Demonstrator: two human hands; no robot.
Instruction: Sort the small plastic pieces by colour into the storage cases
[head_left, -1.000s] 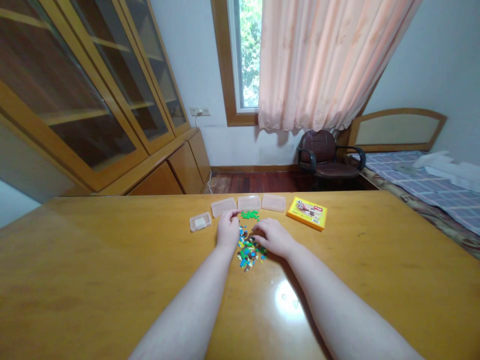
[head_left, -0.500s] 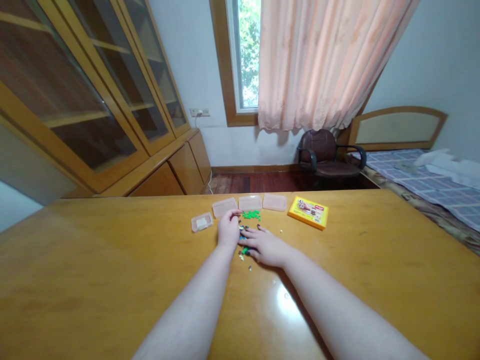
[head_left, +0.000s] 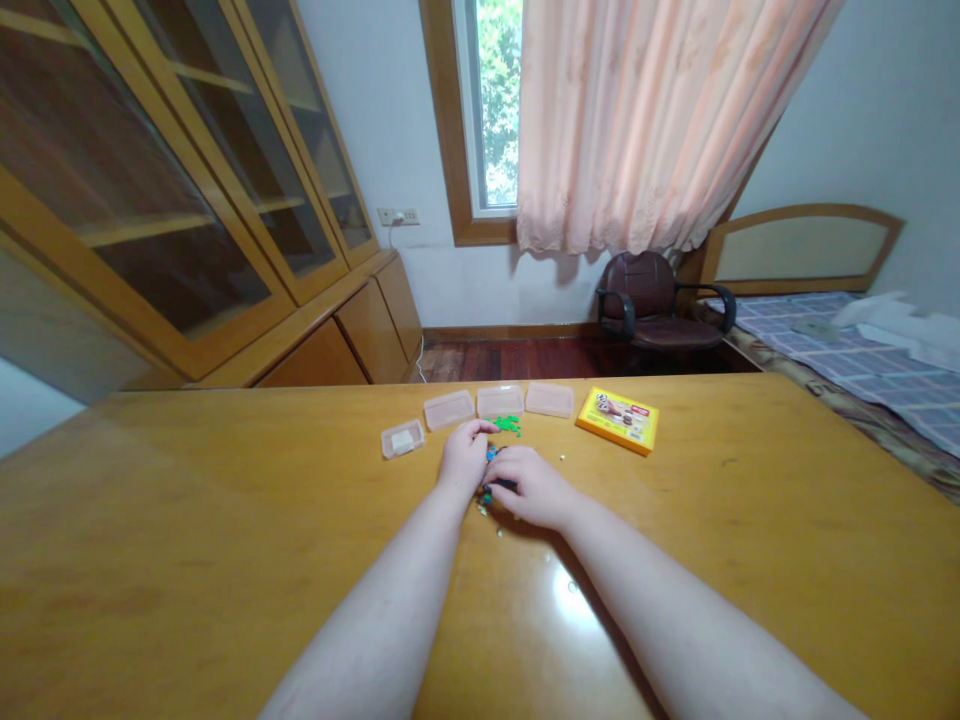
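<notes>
My left hand (head_left: pixel 463 460) rests on the table, fingers stretched and curved along the left and far side of a pile of small coloured pieces. Over that pile, my right hand (head_left: pixel 536 485) has its fingers bent, with a gap between thumb and fingers. Blue pieces (head_left: pixel 491 454) show between the hands; much of the pile is hidden beneath them. A few pale pieces (head_left: pixel 482 510) lie at its near edge. Just beyond my left fingertips is a separate cluster of bright green pieces (head_left: pixel 507 425).
Along the table's far side stand three clear plastic trays, left (head_left: pixel 450 424), middle (head_left: pixel 499 413) and right (head_left: pixel 549 411). A smaller tray (head_left: pixel 386 446) at the left contains something white. A yellow box (head_left: pixel 619 420) lies at the right. Beyond the table is an office chair (head_left: pixel 641 300).
My right hand has gone from flat, spread fingers to bent ones, over the pile. My left hand has shifted slightly right, and its fingers now cover part of the green cluster's left side.
</notes>
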